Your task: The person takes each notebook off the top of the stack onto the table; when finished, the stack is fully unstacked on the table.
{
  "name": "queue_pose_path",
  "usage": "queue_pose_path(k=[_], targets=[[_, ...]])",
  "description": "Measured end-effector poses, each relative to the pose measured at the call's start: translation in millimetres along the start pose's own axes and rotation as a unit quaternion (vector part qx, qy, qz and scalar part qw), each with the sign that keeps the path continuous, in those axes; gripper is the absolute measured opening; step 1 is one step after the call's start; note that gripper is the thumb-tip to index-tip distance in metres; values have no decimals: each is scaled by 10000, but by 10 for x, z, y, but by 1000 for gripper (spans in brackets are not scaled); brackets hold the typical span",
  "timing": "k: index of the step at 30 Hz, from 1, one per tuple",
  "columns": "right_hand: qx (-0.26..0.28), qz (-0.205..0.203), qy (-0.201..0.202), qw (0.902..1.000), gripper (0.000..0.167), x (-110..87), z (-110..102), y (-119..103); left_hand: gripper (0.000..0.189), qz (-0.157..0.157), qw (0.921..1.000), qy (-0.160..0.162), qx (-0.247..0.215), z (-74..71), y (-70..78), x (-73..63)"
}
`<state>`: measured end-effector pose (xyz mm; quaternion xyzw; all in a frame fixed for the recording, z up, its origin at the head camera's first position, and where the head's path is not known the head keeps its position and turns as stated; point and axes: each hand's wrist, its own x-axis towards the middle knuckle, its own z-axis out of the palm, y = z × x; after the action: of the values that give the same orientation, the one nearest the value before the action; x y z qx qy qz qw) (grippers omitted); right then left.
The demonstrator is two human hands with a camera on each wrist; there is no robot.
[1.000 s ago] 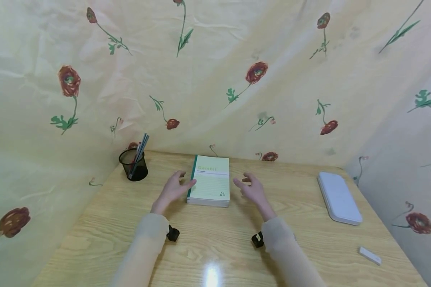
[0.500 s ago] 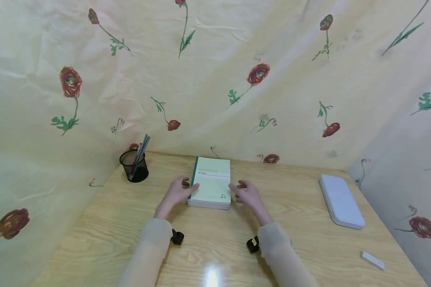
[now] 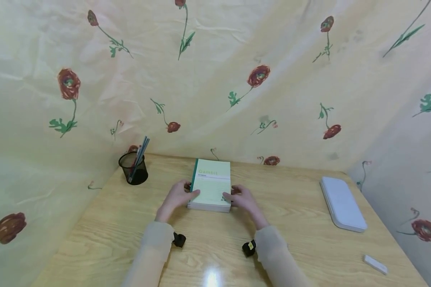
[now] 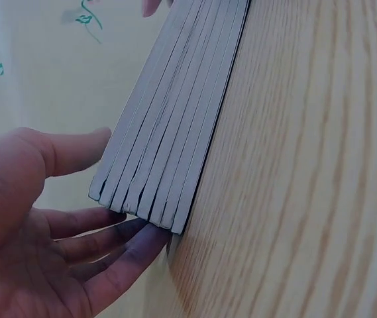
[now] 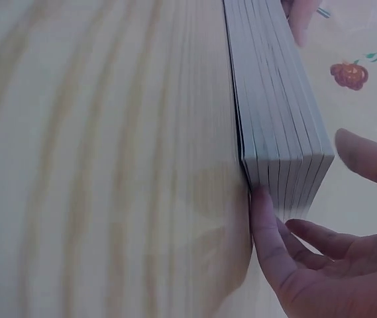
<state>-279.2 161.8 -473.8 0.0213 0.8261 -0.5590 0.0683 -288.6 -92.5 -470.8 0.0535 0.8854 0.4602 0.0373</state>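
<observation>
A stack of several notebooks (image 3: pixel 212 179) lies flat on the wooden table, its pale green top cover printed "Gambit" and its spine strip dark green. At its left side is my left hand (image 3: pixel 177 196), thumb over the cover edge. In the left wrist view, the fingertips (image 4: pixel 150 235) reach the spines. My right hand (image 3: pixel 241 198) is at the right side, thumb over the near right corner. In the right wrist view, a fingertip (image 5: pixel 262 199) touches the lower notebooks, while the thumb (image 5: pixel 357 152) stands apart from the stack.
A black mesh pen holder (image 3: pixel 138 175) with several pens stands at the back left. On the right lie a white flat case (image 3: pixel 343 204) and a small white bar (image 3: pixel 375 264). A flowered cloth (image 3: pixel 215 79) hangs behind the table.
Both hands have come inward to the sides of the notebook stack. The right hand has moved left and its thumb is now over the cover. The stack stays in place.
</observation>
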Motion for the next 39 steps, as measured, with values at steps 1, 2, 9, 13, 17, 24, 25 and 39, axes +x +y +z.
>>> queue_pose_path(k=[1, 2, 9, 13, 17, 24, 25, 39], targets=[[-117, -62, -2, 9999, 68, -4, 9, 4, 55, 2, 10000, -28, -17, 2, -5, -5], [-204, -94, 7, 9997, 68, -11, 16, 9, 55, 12, 10000, -49, -22, 3, -7, -12], [-439, -391, 19, 9983, 60, -57, 39, 99, 53, 202, 9997, -153, -1, 54, -26, -57], [-510, -587, 47, 9970, 56, -98, 24, 131, 48, 332, 9992, -190, 96, 90, -26, -70], [-550, -647, 47, 9964, 55, -121, 12, 133, 44, 454, 9987, -200, 139, 116, -38, -58], [-621, -605, 13, 9962, 57, -73, 19, 110, 40, 425, 9988, -137, 197, 98, -41, -25], [-622, -594, 5, 9963, 58, -62, 20, 105, 40, 394, 9989, -136, 199, 90, -38, -20], [-449, -510, -208, 9975, 63, -18, 9, -7, 36, 407, 9990, -182, -81, -10, -33, 9]])
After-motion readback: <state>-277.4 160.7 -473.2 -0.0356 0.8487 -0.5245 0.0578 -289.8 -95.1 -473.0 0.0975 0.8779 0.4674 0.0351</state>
